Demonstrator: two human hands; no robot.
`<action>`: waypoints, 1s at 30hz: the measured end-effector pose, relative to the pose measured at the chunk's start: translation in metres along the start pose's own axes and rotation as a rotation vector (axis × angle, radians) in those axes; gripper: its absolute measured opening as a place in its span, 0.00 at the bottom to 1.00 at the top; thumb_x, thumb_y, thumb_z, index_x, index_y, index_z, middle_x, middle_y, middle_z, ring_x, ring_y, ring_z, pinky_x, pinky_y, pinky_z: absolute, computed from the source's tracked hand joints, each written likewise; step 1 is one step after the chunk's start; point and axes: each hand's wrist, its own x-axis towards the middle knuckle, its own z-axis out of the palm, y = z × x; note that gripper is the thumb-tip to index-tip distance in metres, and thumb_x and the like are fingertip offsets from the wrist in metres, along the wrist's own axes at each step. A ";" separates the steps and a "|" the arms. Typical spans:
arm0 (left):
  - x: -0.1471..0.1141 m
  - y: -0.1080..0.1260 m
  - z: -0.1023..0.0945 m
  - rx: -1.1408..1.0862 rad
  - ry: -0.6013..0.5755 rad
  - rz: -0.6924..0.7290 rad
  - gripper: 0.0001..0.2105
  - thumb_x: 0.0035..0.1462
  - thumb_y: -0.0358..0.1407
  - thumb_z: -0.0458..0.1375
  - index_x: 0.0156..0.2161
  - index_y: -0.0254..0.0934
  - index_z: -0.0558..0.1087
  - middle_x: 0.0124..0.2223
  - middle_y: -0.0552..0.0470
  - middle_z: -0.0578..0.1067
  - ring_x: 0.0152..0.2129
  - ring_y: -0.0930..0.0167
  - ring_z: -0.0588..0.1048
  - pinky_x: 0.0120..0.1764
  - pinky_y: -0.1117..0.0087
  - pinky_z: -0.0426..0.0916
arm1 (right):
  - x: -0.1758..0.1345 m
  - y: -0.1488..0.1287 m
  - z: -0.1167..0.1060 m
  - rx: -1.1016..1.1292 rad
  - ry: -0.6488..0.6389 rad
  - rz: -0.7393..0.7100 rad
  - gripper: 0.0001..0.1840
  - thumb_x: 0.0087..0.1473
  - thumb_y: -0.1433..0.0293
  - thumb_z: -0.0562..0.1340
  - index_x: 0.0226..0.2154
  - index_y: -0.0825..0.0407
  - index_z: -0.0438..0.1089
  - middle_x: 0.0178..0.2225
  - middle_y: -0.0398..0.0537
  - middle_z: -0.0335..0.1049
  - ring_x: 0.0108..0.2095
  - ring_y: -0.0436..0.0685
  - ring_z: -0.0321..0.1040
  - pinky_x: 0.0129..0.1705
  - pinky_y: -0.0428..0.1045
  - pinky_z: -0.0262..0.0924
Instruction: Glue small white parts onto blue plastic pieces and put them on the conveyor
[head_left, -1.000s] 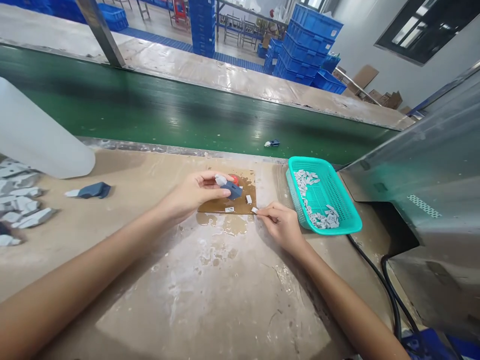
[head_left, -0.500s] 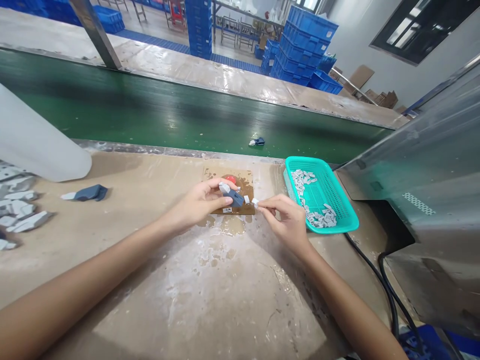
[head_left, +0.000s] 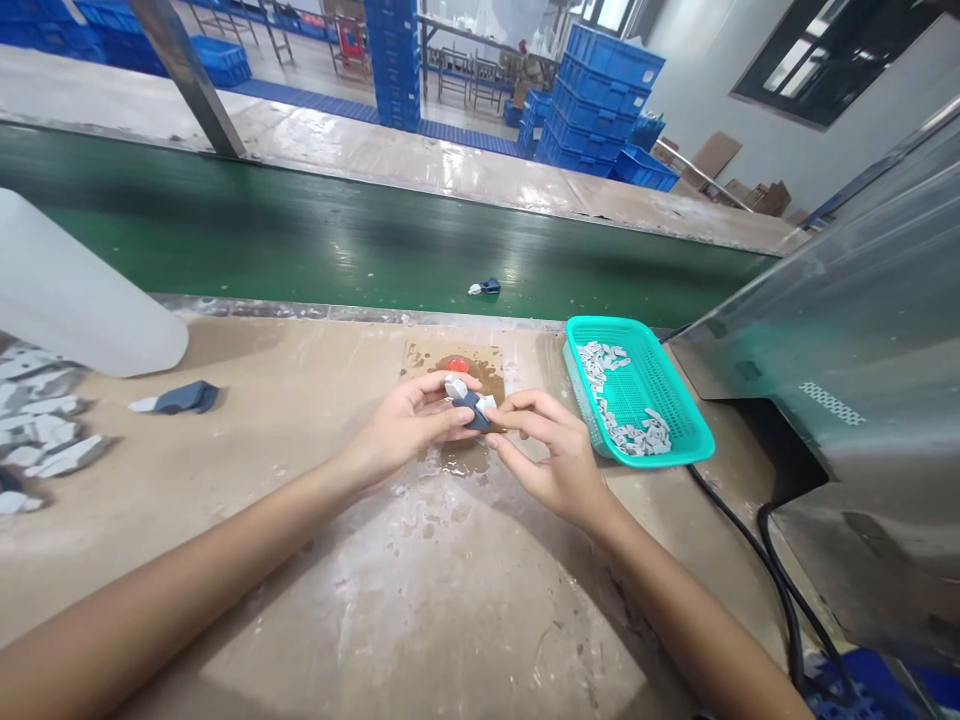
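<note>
My left hand (head_left: 409, 420) is closed around a dark blue and white plastic part (head_left: 472, 408), its white tip pointing up and away. With fingertips pinched, my right hand (head_left: 551, 445) holds a small white plastic piece (head_left: 487, 403) against the blue body of that part. Under and behind the hands lies a wet brown board (head_left: 491, 365) with a round red thing (head_left: 458, 365) on it. A similar blue and white part (head_left: 185, 398) rests on the table to the left.
A turquoise basket (head_left: 694, 440) with small white pieces stands right of my hands. Grey-white parts (head_left: 49, 425) are piled far left beside a white rounded container (head_left: 82, 300). Beyond the table runs a green conveyor belt (head_left: 300, 235) carrying another blue and white part (head_left: 486, 287). Black cables (head_left: 784, 580) lie right.
My right hand has moved left, bringing the small white piece from beside the board onto the part in my left hand. The part on the belt has shifted left.
</note>
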 end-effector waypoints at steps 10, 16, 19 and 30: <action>0.013 0.015 0.005 0.043 0.192 -0.027 0.17 0.45 0.32 0.58 0.43 0.35 0.68 0.40 0.48 0.74 0.35 0.70 0.73 0.42 0.66 0.68 | 0.003 0.005 -0.007 -0.207 -0.150 -0.080 0.19 0.53 0.75 0.53 0.49 0.54 0.61 0.41 0.53 0.61 0.40 0.54 0.61 0.40 0.51 0.63; 0.065 0.058 -0.048 0.685 0.426 0.247 0.20 0.50 0.30 0.53 0.50 0.32 0.59 0.47 0.44 0.71 0.39 0.70 0.71 0.48 0.66 0.62 | -0.010 0.049 -0.092 -0.693 -0.264 0.335 0.15 0.49 0.76 0.57 0.42 0.57 0.68 0.37 0.55 0.66 0.41 0.61 0.63 0.43 0.53 0.58; 0.091 0.077 -0.085 1.296 0.514 0.157 0.18 0.50 0.33 0.51 0.48 0.33 0.59 0.46 0.46 0.71 0.47 0.61 0.66 0.50 0.60 0.58 | -0.021 0.073 -0.119 -0.888 -0.500 0.658 0.14 0.44 0.78 0.60 0.37 0.60 0.71 0.34 0.59 0.68 0.38 0.63 0.65 0.40 0.51 0.58; 0.132 0.078 -0.140 1.540 0.569 0.012 0.15 0.50 0.45 0.51 0.37 0.35 0.60 0.35 0.45 0.69 0.49 0.45 0.59 0.44 0.48 0.58 | -0.019 0.083 -0.113 -0.846 -0.459 0.724 0.14 0.43 0.84 0.56 0.31 0.58 0.73 0.32 0.54 0.72 0.36 0.57 0.68 0.36 0.45 0.55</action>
